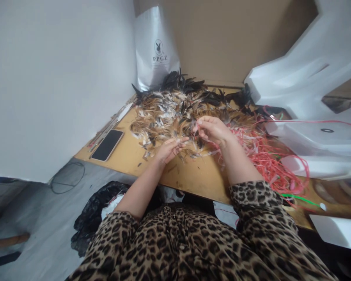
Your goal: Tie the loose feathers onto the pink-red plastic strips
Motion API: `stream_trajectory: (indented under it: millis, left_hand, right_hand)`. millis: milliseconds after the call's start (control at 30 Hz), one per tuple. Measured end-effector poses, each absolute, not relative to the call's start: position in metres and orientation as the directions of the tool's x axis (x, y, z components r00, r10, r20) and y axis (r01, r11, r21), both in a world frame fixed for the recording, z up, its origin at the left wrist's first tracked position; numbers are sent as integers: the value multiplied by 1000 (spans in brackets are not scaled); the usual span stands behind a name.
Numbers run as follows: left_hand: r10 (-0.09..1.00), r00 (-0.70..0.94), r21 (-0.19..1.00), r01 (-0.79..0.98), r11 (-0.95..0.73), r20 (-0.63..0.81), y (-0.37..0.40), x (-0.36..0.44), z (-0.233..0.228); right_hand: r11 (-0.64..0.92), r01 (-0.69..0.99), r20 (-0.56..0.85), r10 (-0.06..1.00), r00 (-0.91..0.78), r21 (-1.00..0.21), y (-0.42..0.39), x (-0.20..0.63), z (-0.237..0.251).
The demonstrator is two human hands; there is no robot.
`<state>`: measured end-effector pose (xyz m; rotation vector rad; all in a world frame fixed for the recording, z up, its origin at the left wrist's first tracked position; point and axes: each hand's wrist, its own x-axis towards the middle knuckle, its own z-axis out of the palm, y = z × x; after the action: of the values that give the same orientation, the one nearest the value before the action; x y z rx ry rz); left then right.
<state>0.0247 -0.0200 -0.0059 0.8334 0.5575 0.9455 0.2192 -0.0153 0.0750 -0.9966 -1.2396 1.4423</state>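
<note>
Phone [107, 144] lies flat at the table's [193, 177] left edge, screen dark. White bag [157, 48] stands at the back against the wall. Left hand [170, 149] rests at the near edge of the feather pile [175, 111], fingers loosely curled, pinching a few feathers. Right hand [213, 130] just beside it, fingers bent, gripping a small feather bunch above the pile. Pink string tangle [269, 156] is spread to the right, touching the pile. White foam pieces [316, 78] far right.

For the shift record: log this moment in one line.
left hand: pinching feathers | right hand: fingers in feather pile | table: phone at left, red cords at right
</note>
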Motion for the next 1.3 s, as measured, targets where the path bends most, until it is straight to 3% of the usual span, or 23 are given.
stream_trajectory:
  millis: [233, 500, 867, 967, 1067, 1200, 1300]
  left_hand:
    - [796, 603, 781, -475, 406, -47, -31, 44, -3]
    - [817, 553, 670, -546, 503, -162, -29, 41, 3]
    - [846, 518, 588, -648, 485, -126, -24, 21, 7]
    - [847, 522, 569, -669, 478, -98, -23, 19, 5]
    - [848, 523, 551, -682, 480, -92, -22, 17, 5]
    - [857, 498, 559, -677, 480, -132, -20, 17, 10]
    - [855, 493, 568, -662, 489, -162, -21, 19, 14]
  right_hand:
    - [-50, -176, -24, 989, -147, -983, -16, 211, 75]
    - [-14, -219, 16, 991, -131, -976, -13, 220, 75]
    - [89, -186, 101, 993, -54, -979, -17, 252, 94]
    - [136, -62, 136, 991, -6, -989, -22, 263, 99]
    - [121, 252, 123, 992, -9, -960, -26, 281, 101]
    - [89, 636, 9, 992, -128, -767, -30, 294, 103]
    - [151, 727, 104, 989, -109, -670, -34, 282, 107]
